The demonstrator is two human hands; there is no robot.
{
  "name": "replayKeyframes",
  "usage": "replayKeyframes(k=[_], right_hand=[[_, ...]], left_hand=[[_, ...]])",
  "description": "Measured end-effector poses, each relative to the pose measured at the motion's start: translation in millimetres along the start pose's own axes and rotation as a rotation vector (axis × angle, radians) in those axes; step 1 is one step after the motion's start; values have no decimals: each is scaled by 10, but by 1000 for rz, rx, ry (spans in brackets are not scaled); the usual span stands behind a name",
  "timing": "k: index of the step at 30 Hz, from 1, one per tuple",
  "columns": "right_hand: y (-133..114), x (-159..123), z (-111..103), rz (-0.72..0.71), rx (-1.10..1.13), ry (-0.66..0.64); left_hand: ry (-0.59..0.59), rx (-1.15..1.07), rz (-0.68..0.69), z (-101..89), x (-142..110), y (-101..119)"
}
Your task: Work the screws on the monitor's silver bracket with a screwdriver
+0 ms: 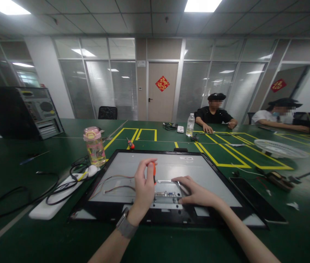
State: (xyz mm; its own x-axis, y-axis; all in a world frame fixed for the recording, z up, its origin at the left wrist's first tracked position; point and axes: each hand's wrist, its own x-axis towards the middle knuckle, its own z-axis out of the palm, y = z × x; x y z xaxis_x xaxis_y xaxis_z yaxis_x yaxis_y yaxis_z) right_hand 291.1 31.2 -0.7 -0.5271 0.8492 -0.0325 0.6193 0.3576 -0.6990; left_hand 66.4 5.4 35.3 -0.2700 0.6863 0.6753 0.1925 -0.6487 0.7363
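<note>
A flat display panel [212,175] with a black frame lies back side up on the green table in front of me. My left hand [144,182], with a watch on the wrist, is closed around an orange-handled screwdriver [154,171] held upright over the panel's middle. The screwdriver's tip is hidden behind the hand. Beside it, my right hand [196,191] rests with fingers apart on the edge of a metal bracket with a circuit board [166,194]. Thin wires [119,188] run from the bracket area to the panel's left.
Left of the panel are a white power strip [53,201] with black cables and a pink-lidded bottle [93,146]. A red screwdriver [130,145] lies behind it. On the right are a dark flat slab [256,199] and a tool [279,180]. Two people sit across the table.
</note>
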Motion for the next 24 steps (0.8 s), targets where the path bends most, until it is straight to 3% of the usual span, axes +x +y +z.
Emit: replayKeyframes(k=[6,10,13,21,24], right_hand=[[19,3,10,7,3,0],[17,5,13,-6,1,9],[29,7,13,-5,4,7],[34,9,10,-15,3,14],[33,9,8,-15,11,6]], left_hand=[[4,55,75,-2,15,5],[-34,-19,-55,5,-17,-27],[-30,-53,-80,7,-21,-40],[-6,71,81,-8,18,8],[-47,21,69,-20,11,3]])
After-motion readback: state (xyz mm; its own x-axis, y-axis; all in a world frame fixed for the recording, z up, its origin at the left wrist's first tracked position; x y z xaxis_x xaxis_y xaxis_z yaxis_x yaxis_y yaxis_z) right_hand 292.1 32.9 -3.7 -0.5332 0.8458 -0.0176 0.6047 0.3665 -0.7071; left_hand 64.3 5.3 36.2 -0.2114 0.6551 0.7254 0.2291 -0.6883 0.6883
